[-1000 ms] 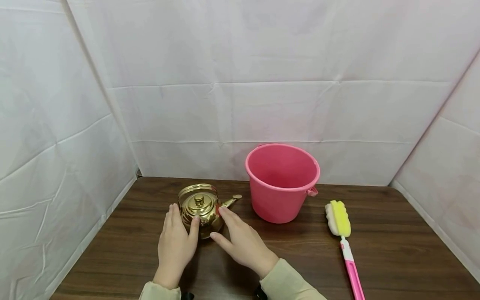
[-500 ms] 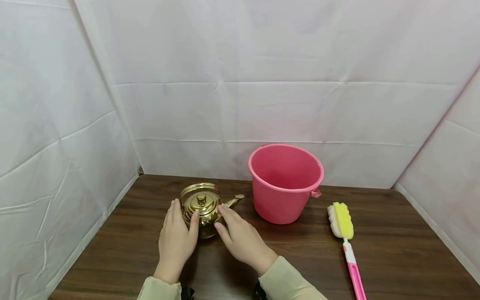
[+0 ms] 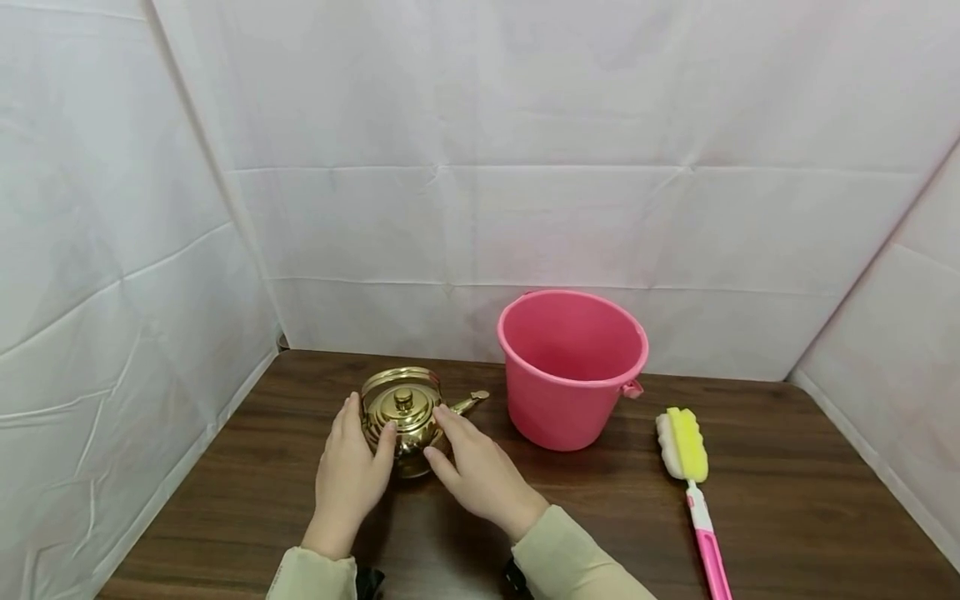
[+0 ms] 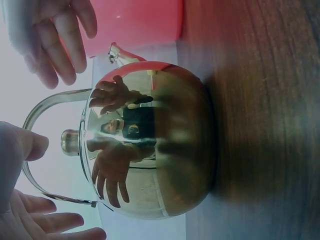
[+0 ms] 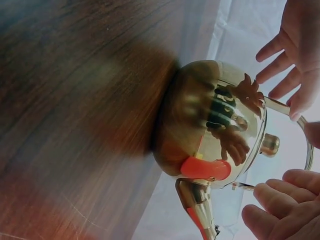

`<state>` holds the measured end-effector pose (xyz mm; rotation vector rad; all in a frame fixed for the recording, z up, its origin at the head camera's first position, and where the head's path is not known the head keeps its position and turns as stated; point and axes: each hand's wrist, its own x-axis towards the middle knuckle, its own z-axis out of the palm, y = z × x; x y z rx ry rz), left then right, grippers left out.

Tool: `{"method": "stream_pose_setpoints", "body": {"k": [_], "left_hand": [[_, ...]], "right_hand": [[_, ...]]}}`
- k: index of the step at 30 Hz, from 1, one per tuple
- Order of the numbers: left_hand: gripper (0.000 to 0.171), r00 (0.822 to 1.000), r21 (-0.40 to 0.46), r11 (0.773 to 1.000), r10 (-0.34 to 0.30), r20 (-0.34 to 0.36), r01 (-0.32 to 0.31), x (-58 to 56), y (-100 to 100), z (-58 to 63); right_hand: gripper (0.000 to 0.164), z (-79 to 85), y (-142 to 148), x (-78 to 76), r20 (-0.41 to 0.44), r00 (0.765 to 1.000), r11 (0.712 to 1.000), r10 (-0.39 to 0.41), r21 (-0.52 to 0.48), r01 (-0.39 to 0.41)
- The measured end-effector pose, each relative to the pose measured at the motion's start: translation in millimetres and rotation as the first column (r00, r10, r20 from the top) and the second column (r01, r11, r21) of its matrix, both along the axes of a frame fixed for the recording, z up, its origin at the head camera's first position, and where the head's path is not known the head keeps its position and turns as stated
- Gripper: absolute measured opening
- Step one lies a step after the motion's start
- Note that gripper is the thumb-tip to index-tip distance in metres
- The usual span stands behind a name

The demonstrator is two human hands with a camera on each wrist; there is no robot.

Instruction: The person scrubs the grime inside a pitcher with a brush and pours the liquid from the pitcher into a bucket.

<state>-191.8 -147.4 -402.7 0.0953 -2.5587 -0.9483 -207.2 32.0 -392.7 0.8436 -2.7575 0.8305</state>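
Observation:
A shiny golden kettle [image 3: 411,437] with a round lid knob and an arched handle stands on the wooden table, its spout pointing right toward the bucket. My left hand [image 3: 347,479] is at the kettle's left side, fingers straight and thumb apart. On the opposite side my right hand [image 3: 486,477] lies slanted, its fingers extended near the base of the spout. In the left wrist view the kettle [image 4: 185,135] mirrors both hands, and a gap shows between it and the fingers. The right wrist view likewise has the right hand [image 5: 287,202] spread beside the handle, gripping nothing.
A pink bucket [image 3: 558,417] stands behind and right of the kettle, its inside visible. Farther right lies a sponge brush [image 3: 684,450] with a yellow and white head and a pink handle. White cloth walls [image 3: 570,225] enclose the table [image 3: 600,525] at the back and sides.
The head view has shifted slightly, so everything sits a little farther right in it. Both hands keep nearly the same place about the kettle, with small finger and thumb movements.

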Motion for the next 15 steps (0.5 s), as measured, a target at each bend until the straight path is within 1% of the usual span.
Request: {"method": "stream_pose_setpoints", "body": {"k": [3, 5, 10, 15], "left_hand": [[0.07, 1.0, 0.004, 1.0, -0.011, 0.015, 0.011, -0.7, -0.6, 1.6], [0.07, 0.999, 0.002, 1.0, -0.015, 0.031, 0.015, 1.0, -0.9, 2.8], [0.068, 0.998, -0.002, 1.0, -0.024, 0.06, 0.024, 4.1, -1.1, 6.3], [0.067, 0.999, 0.007, 1.0, -0.021, 0.043, 0.021, 0.5, -1.5, 10.3]], "right_hand": [[0.056, 0.5, -0.7, -1.2, 0.014, 1.0, 1.0, -0.001, -0.008, 0.002], [0.057, 0.2, -1.8, -1.6, 0.021, 1.0, 1.0, 0.002, -0.015, -0.001], [0.057, 1.3, -5.0, -3.4, -0.012, 1.0, 1.0, 0.004, -0.012, -0.004], [0.058, 6.6, -6.8, -9.7, -0.025, 1.0, 1.0, 0.005, -0.015, -0.005]]}}
